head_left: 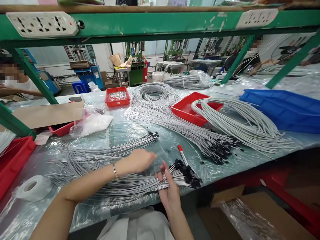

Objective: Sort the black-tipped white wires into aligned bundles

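My right hand [170,191] is wrapped round a bundle of thin grey-white cables [120,190], close to their black connectors [186,173]. Above the bundle, and to the left of that grip, is my left hand [138,161], blurred and with its fingers closed; whatever is in them cannot be made out. A metal bangle [115,170] circles the left wrist. Just behind the connectors lies a red-capped white marker [183,155]. A smaller group of cables with black ends [152,135] lies beyond my left hand.
A roll of clear film or tape [34,187] lies at left. Farther back are a larger cable bundle [172,125], a coiled bundle [240,123], a red bin of small metal parts [117,96], another red tray [186,106] and blue trays [282,108]. A green shelf frame [160,28] crosses overhead.
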The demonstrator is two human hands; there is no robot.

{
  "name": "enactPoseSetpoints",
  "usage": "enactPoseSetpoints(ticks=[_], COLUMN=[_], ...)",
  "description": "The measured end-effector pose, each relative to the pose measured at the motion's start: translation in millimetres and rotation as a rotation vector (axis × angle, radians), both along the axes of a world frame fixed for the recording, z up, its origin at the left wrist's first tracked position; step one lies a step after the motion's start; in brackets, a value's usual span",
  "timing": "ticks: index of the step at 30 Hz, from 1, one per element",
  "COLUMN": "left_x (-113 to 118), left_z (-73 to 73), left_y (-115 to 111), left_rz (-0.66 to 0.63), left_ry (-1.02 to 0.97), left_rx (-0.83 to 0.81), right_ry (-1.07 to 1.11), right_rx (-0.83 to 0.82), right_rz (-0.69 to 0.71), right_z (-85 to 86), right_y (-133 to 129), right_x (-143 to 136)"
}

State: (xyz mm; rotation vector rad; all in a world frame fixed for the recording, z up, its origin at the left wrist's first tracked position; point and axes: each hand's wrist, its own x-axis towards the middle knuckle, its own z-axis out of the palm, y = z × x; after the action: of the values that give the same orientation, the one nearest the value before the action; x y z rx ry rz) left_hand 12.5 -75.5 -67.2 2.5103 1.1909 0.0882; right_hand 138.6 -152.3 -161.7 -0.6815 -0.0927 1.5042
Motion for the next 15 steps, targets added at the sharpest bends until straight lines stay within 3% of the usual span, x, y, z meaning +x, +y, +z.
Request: enactPoseSetpoints(ticks=[3,5,7,9,12,15], left_x=[11.2,11.3,5.8,-3.1,-16.9,-27.4], left_z=[-1.2,3.3,6.0,0.8,-23.3,-51.0], left_y=[-33.9,-25.5,4.7,46.3,104.7,140.1], left_rz=[-0.157,-0.238,-0.235,-0.077,0.211,0.302], left_ry=[0.047,0.029,0.004,-0.022,-0.061,-0.085], left_rx=[-0.033,-0.157,-0.270,-0.215,-0.014,0.033], right_ry=[-0.037,-0.034,0.010,0.058,0.089,0.084], right_rx=[-0.039,-0.057,-0.030,-0.002,-0.022,0.036], right_rz=[-0.022,-0.021,-0.003,0.015,0.014,0.024], right_z=[-2.5,-3.7,-3.6,-2.4,-0.6,0.7], right_y=[-1.4,-2.8,-3.5,-3.3,-2.5,-2.7], right_x=[0.6,1.5,2.6,3.5,3.6,2.3])
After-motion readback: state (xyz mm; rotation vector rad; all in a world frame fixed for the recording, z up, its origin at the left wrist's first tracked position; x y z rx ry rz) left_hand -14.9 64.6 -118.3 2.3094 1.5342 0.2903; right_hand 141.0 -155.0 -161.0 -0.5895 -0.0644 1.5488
